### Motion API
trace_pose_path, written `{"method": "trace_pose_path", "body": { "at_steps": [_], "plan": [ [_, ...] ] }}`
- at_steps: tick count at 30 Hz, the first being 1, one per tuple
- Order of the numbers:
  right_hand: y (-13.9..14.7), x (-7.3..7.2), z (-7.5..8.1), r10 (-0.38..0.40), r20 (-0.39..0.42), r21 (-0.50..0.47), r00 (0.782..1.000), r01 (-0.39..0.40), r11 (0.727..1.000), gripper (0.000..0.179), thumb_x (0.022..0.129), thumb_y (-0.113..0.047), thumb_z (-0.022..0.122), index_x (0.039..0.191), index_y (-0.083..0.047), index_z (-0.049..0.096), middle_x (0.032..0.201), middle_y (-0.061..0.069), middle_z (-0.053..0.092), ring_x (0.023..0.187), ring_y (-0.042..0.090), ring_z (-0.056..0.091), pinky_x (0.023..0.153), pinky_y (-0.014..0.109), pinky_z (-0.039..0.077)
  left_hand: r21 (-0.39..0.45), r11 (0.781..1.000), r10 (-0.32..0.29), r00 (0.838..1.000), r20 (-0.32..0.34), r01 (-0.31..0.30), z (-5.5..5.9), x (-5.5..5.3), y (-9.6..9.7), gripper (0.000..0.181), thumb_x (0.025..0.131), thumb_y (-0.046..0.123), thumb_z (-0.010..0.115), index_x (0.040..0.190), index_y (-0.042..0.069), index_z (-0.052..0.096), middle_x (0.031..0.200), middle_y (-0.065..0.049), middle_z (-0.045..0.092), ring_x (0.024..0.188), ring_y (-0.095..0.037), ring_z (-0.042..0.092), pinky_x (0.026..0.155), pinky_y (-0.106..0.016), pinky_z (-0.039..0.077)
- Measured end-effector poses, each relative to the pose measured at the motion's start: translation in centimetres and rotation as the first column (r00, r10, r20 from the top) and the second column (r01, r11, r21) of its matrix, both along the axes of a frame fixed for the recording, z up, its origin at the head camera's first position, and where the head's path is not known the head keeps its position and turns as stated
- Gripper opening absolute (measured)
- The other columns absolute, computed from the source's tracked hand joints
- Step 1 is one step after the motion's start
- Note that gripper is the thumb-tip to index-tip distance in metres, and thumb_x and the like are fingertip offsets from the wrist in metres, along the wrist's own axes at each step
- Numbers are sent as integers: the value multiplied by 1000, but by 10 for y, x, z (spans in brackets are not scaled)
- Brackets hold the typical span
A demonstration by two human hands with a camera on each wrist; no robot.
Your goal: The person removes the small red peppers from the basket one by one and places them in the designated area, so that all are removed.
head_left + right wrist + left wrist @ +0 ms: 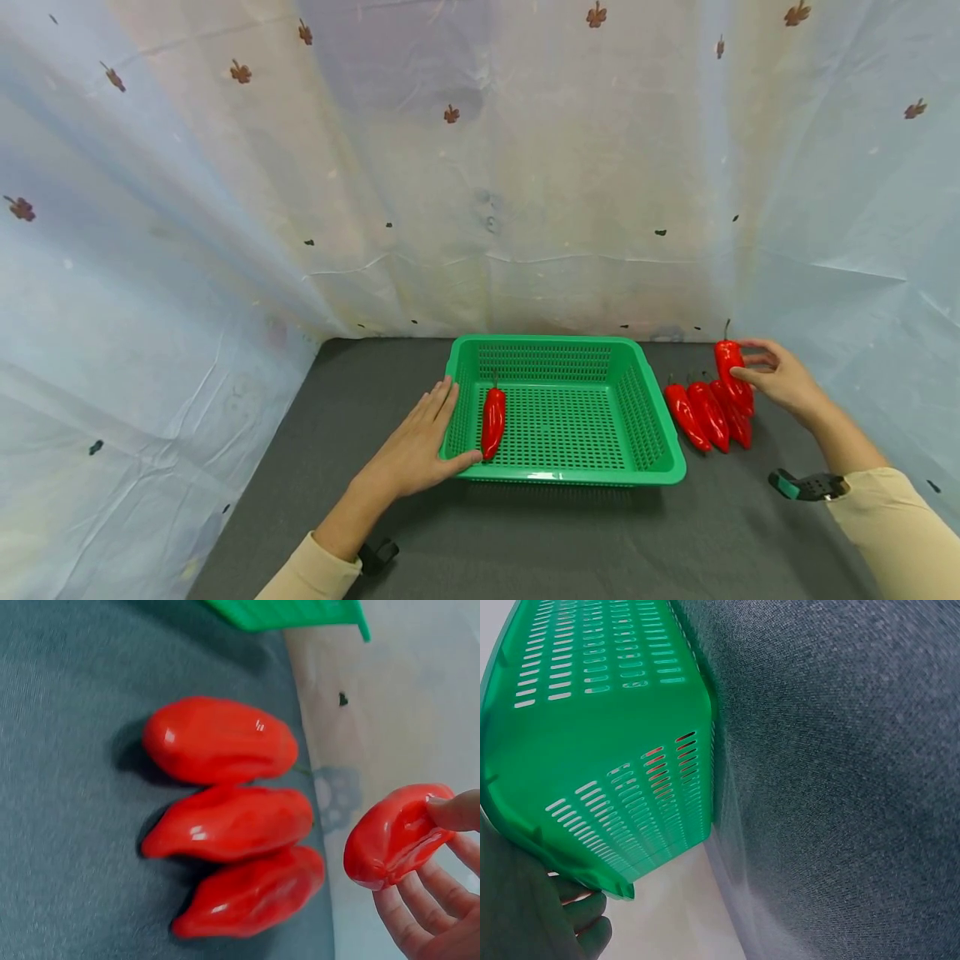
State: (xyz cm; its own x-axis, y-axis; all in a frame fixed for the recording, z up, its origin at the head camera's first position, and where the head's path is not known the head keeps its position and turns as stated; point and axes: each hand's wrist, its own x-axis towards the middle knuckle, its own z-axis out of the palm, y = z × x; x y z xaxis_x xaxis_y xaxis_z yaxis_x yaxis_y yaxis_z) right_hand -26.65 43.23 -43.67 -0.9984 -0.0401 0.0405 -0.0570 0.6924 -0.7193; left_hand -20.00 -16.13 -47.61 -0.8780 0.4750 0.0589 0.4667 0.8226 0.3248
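A green plastic basket (555,477) stands on the dark cloth, with one red chili pepper (492,423) lying at its left end. My left hand (415,442) rests on the basket's left rim, its fingers extended and its thumb at the near left corner. In the left wrist view the fingers (585,924) show at the edge of the slotted basket wall (592,750). Right of the basket, my right hand (780,379) pinches another red pepper (386,836) between thumb and fingers, raised above the cloth. Three red peppers (221,741) lie side by side just below it.
Dark grey cloth (525,542) covers the table. A pale plastic sheet with small brown leaf shapes (562,208) hangs behind and at the sides, close to the table's back edge. Dark straps are around both wrists.
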Motion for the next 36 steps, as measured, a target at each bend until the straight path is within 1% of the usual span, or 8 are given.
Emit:
{"method": "trace_pose_path", "body": {
  "at_steps": [3, 5, 6, 8, 13, 20, 32, 36],
  "plan": [
    [8, -1, -5, -13, 5, 14, 1000, 13, 1000, 68, 112, -27, 59, 161, 10, 29, 150, 47, 42, 132, 63, 47, 87, 50, 60, -4, 1000, 1, 1000, 0, -1, 1, 0, 0, 114, 99, 83, 47, 173, 9, 2, 181, -8, -4, 167, -24, -1, 135, -48, 10],
    [13, -1, -8, -21, 8, 14, 1000, 21, 1000, 68, 113, -28, 58, 161, 10, 29, 150, 48, 39, 133, 65, 44, 93, 67, 55, -7, 1000, 1, 1000, 2, -1, 1, 0, 1, 114, 99, 83, 47, 173, 9, 2, 181, -8, -4, 167, -24, -1, 135, -48, 10],
    [15, -1, -10, -25, 10, 14, 1000, 25, 1000, 67, 113, -28, 57, 161, 10, 29, 150, 48, 38, 134, 66, 43, 95, 73, 51, -7, 1000, 2, 1000, 4, -2, 1, 0, 1, 114, 99, 83, 47, 173, 9, 2, 181, -8, -4, 167, -24, -1, 135, -48, 10],
    [19, -1, -14, -38, 13, 20, 999, 38, 999, 67, 113, -28, 57, 161, 11, 30, 151, 50, 37, 135, 68, 41, 98, 78, 47, -6, 1000, 2, 1000, 4, -2, 1, 1, 1, 115, 98, 83, 47, 173, 9, 2, 181, -7, -5, 167, -24, -1, 135, -48, 10],
    [31, -2, -24, -75, 34, 39, 997, 74, 997, 68, 113, -30, 57, 160, 12, 31, 150, 53, 33, 133, 69, 41, 96, 78, 47, -2, 1000, 2, 1000, 0, -2, 1, 1, 0, 115, 98, 84, 46, 173, 9, 2, 181, -7, -5, 167, -24, 0, 135, -48, 10],
    [44, -4, -39, -110, 39, 52, 993, 108, 993, 69, 111, -27, 61, 156, 15, 33, 145, 53, 39, 126, 68, 47, 91, 71, 54, -6, 1000, 2, 1000, 2, -2, 2, 1, 0, 115, 98, 84, 47, 173, 9, 2, 181, -8, -4, 167, -25, 0, 135, -49, 10],
    [55, 0, -54, -91, 87, 87, 992, 84, 993, 66, 111, -26, 60, 153, 18, 33, 143, 54, 41, 123, 67, 50, 92, 70, 53, -22, 1000, 7, 1000, 12, -7, 2, 0, 0, 116, 97, 86, 44, 173, 10, -1, 181, -6, -7, 167, -23, -2, 135, -49, 10],
    [56, 0, -55, -77, 121, 99, 990, 65, 993, 65, 112, -24, 60, 152, 20, 33, 143, 54, 41, 121, 65, 54, 88, 60, 60, -22, 1000, 6, 1000, 14, -6, 3, 0, 0, 115, 98, 85, 45, 173, 10, 0, 181, -6, -6, 167, -23, -2, 135, -49, 10]
  ]
}}
